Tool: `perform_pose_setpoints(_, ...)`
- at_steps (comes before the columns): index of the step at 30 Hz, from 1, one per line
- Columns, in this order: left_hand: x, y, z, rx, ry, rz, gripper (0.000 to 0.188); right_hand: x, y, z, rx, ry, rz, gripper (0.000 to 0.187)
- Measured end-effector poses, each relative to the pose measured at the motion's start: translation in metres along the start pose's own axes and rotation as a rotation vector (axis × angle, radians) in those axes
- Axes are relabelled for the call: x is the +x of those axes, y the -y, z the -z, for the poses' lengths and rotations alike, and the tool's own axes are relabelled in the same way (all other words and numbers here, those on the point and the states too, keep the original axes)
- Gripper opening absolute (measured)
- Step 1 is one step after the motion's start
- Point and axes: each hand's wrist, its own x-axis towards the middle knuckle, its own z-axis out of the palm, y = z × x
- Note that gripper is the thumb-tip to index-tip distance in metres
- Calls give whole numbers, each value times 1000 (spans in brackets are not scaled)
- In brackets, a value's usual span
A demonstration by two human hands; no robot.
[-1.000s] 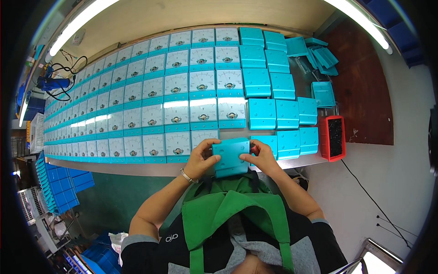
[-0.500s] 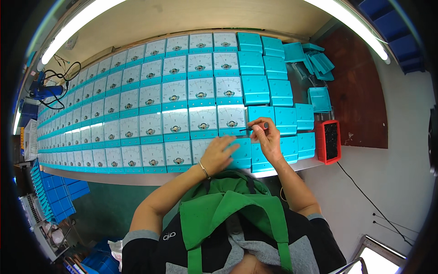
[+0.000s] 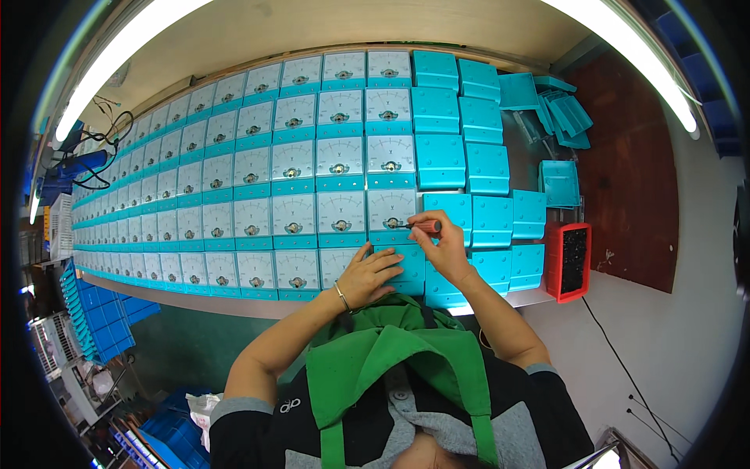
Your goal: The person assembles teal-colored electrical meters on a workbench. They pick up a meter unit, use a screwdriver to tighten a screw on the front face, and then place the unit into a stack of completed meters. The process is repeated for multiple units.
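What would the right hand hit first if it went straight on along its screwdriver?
Probably the white-faced meter just left of the right hand: the screwdriver points across its lower face. Depth is unclear, so it might pass just above.

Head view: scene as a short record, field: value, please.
Left hand: fingers spread, resting on a teal case
Right hand: holds a red-handled screwdriver
Screwdriver tip: at a meter's lower part; contact unclear
Left of hands: rows of white-faced meters
Right of hands: more teal cases
Far right: red bin, small dark parts inside
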Motion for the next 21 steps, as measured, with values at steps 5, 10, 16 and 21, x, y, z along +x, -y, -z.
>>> perform_pose_setpoints(5,31,44,28,-8,-246,182,65,15,7,0,-63,53,-22,18)
perform_pose_setpoints(10,54,60,53,159,-98,266,86,11,3,9,-103,108,-32,20)
perform_pose_setpoints(16,57,68,50,213,-69,280,89,19,6,4,-203,131,182,22)
perform_pose_setpoints(21,58,71,52,196,-55,254,88,31,8,-2,-337,126,370,24)
